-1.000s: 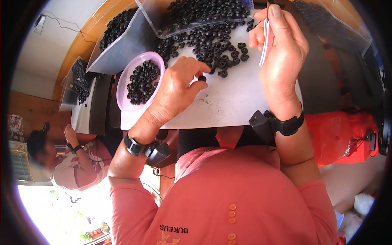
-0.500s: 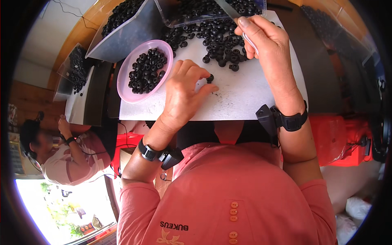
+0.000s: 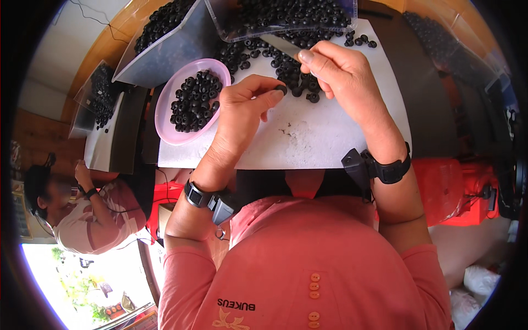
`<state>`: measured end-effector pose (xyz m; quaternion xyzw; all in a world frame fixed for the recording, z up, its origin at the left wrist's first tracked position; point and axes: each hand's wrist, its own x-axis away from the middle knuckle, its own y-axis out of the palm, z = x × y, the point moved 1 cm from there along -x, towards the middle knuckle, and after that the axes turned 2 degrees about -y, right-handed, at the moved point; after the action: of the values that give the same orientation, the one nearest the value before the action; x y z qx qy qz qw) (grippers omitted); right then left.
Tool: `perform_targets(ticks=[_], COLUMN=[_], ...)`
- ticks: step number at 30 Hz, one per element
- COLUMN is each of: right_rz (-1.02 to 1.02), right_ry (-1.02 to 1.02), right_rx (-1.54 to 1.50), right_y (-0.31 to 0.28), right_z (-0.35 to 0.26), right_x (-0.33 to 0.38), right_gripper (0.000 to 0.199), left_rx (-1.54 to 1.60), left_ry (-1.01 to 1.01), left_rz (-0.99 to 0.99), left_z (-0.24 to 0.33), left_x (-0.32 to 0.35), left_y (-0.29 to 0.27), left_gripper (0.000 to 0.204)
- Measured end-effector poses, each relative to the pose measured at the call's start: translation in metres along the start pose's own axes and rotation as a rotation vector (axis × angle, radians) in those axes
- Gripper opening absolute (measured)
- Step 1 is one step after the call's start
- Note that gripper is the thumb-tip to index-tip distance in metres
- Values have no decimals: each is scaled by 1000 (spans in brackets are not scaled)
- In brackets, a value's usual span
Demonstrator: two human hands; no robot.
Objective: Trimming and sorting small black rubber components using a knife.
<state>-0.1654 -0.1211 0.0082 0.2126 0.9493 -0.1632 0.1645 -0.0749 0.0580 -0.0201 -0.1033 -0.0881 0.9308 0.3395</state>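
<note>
Between the thumb and forefinger of my left hand (image 3: 242, 107), a small round black piece (image 3: 281, 89) is pinched. It looks like a bead with a hole; the fingertips hide part of it. My right hand (image 3: 346, 74) grips a knife (image 3: 283, 45), thumb along it, with the blade pointing up and left over loose black pieces. Its handle is mostly hidden in the fingers. A pink oval bowl (image 3: 164, 118), left of my left hand, holds many similar black pieces. More loose black pieces (image 3: 289, 69) lie on the white board (image 3: 324, 143) beyond my hands.
A clear plastic bin (image 3: 286, 34) full of black pieces lies tipped at the board's far edge. A second bin (image 3: 165, 47) stands left of it. At the left, another person (image 3: 99, 214) sits by a similar board. Red containers (image 3: 440, 187) are at the right.
My left hand has moved slightly farther away, its fingers closing around the black piece. My right hand has come down and left, bringing the knife blade nearer the left hand.
</note>
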Motion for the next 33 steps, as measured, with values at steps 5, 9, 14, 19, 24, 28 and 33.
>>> perform_targets(ticks=[5, 9, 14, 19, 24, 28, 33], right_rz=[-54, -95, -64, -79, -97, -120, -109], right_ry=[19, -3, 64, 23, 56, 38, 60], right_rx=[88, 91, 27, 38, 88, 100, 128], right_y=[4, 6, 3, 5, 5, 5, 5], right_z=[0, 0, 5, 5, 4, 5, 1], right_x=[1, 1, -1, -1, -1, -1, 0], right_gripper=[31, 31, 34, 36, 36, 33, 35], left_rx=[502, 609, 711, 773, 767, 747, 746], left_ry=[-97, -60, -61, -79, -75, -84, -105], left_rz=[-11, -36, -83, -96, -93, -114, -126], left_z=[10, 9, 7, 5, 3, 3, 3], left_x=[-6, -12, -15, -15, -14, -13, -13], left_y=[8, 13, 12, 11, 12, 11, 11], left_gripper=[15, 12, 12, 14, 14, 15, 16])
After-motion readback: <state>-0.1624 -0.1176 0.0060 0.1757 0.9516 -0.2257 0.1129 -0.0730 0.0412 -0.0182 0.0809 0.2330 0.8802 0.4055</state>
